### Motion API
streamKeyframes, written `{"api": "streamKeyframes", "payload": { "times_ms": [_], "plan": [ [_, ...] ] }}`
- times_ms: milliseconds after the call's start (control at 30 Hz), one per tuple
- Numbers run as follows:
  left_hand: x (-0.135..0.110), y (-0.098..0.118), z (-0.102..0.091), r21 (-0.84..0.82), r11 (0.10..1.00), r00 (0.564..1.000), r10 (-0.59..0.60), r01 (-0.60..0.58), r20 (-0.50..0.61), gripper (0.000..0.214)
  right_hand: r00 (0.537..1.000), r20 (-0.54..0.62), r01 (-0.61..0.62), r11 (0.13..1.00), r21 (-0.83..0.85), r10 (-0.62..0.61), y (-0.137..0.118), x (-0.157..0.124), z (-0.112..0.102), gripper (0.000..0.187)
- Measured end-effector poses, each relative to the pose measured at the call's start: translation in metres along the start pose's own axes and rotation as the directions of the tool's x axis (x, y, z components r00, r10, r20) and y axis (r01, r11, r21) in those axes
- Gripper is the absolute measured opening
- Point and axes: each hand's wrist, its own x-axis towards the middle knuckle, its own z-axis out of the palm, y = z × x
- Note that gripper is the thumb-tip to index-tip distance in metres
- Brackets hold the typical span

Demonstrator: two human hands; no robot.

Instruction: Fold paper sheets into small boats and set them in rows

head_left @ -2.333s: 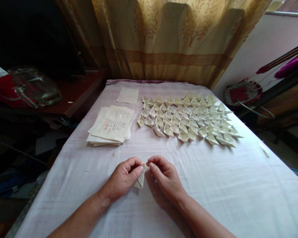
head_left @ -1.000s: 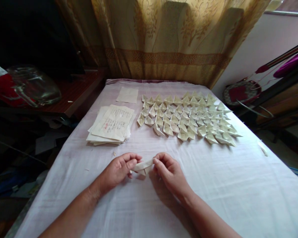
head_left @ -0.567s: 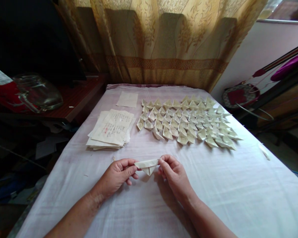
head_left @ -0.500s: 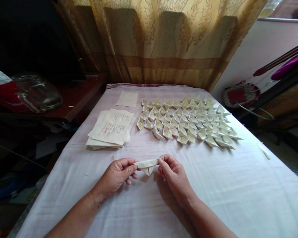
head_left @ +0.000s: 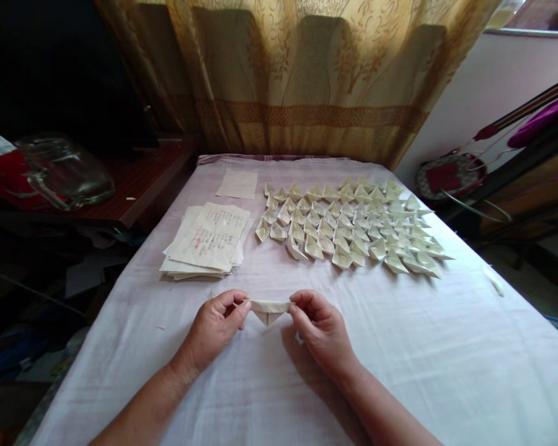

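A small folded paper boat [head_left: 268, 309] hangs stretched between my two hands, just above the white cloth of the table [head_left: 446, 347]. My left hand [head_left: 216, 325] pinches its left tip with thumb and forefinger. At the other tip, my right hand [head_left: 320, 331] pinches the same way. Farther back lie several finished paper boats [head_left: 348, 226] in rows. A stack of written paper sheets [head_left: 209, 238] sits to their left, with one blank square sheet [head_left: 238, 184] behind it.
A patterned golden curtain [head_left: 307, 74] hangs behind the table. A glass jar [head_left: 67, 170] lies on a dark wooden shelf at the left. Cluttered items and a red round object [head_left: 451, 176] stand at the right. A small paper scrap [head_left: 493, 280] lies near the right edge.
The folded paper, held upright and narrow earlier, has been pulled apart sideways into a boat shape. Both hands have since moved a little left and closer to me.
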Motion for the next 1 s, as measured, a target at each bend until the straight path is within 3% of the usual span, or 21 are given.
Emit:
{"api": "streamKeyframes", "payload": {
  "times_ms": [167, 400, 733, 867, 1000],
  "plan": [
    [0.000, -0.001, 0.001, 0.074, 0.991, 0.991, 0.117, -0.113, -0.064, 0.020, 0.985, 0.010, 0.173, 0.961, -0.218, -0.175, -0.002, 0.000, -0.003, 0.011],
    [-0.001, -0.003, -0.004, 0.336, 0.904, 0.958, 0.286, -0.265, -0.013, 0.012, 0.902, 0.159, 0.431, 0.844, -0.320, -0.401, 0.001, 0.003, -0.013, 0.017],
    [-0.002, -0.004, -0.006, 0.450, 0.804, 0.916, 0.391, -0.388, 0.090, 0.011, 0.833, 0.270, 0.552, 0.755, -0.355, -0.482, -0.002, 0.003, -0.019, 0.022],
    [-0.003, -0.006, -0.009, 0.573, 0.698, 0.894, 0.418, -0.430, 0.163, 0.013, 0.849, 0.269, 0.527, 0.758, -0.384, -0.454, 0.000, 0.004, -0.017, 0.019],
    [-0.004, -0.007, -0.011, 0.688, 0.567, 0.873, 0.438, -0.453, 0.213, 0.014, 0.833, 0.285, 0.553, 0.738, -0.387, -0.474, -0.001, 0.003, -0.016, 0.019]
  ]
}}
